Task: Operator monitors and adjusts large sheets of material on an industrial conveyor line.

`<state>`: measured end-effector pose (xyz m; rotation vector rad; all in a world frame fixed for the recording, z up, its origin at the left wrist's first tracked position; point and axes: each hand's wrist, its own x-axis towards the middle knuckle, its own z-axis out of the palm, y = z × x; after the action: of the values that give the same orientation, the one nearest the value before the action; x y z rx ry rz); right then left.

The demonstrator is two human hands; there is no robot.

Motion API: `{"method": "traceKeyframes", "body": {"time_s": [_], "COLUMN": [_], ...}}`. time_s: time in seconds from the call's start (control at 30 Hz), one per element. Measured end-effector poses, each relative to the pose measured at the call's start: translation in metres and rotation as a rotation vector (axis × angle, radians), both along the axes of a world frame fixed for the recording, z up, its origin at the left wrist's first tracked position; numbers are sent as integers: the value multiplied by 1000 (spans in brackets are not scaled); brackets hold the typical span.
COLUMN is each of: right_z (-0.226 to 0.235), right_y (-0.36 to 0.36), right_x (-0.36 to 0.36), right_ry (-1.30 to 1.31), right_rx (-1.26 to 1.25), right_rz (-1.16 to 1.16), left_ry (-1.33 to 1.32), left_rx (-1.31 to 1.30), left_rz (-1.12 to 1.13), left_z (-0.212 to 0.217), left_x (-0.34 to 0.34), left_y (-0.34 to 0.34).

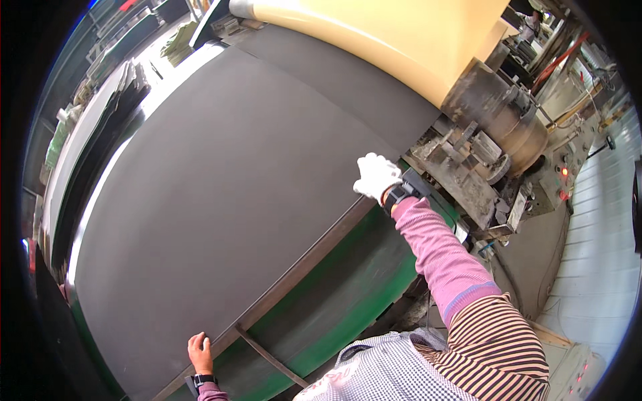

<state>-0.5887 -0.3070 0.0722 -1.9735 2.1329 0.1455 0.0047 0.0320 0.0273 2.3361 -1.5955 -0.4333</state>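
Note:
A broad, dark grey sheet (pixel 221 167), smooth and matt, covers the work surface in front of me. At the lower left, my bare left hand (pixel 200 354) is at the sheet's near edge with its fingers bent and held together. My right hand (pixel 376 175), in a white glove, is closed in a fist at the sheet's near right edge; the fingertips are hidden beneath it. A narrow brown bar (pixel 294 267) runs along the near edge between my hands. Both wrists carry dark bands.
Beyond the sheet's far right side lies a large yellow-orange roll (pixel 381 27). Worn machinery with a grimy cylinder (pixel 498 113) stands right of my right hand. A green-edged dark surface (pixel 321 307) lies below the bar, crossed by a thin rod (pixel 271 354). Stacked sheets (pixel 87 160) are at far left.

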Motion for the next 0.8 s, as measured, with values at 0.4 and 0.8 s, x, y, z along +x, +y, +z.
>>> {"method": "traceKeyframes", "body": {"time_s": [0.4,0.8], "right_z": [22,51], "right_y": [55,258], "right_x": [-7,59], "right_ry": [-471,-932], "right_rx": [-561,106], "right_rz": [244,318], "left_ry": [-55,-421], "left_rx": [93,-44], "left_rz": [-308,-295], "left_z": [26,-40], "left_x": [-171,-75], "left_y": [-119,-62]}}
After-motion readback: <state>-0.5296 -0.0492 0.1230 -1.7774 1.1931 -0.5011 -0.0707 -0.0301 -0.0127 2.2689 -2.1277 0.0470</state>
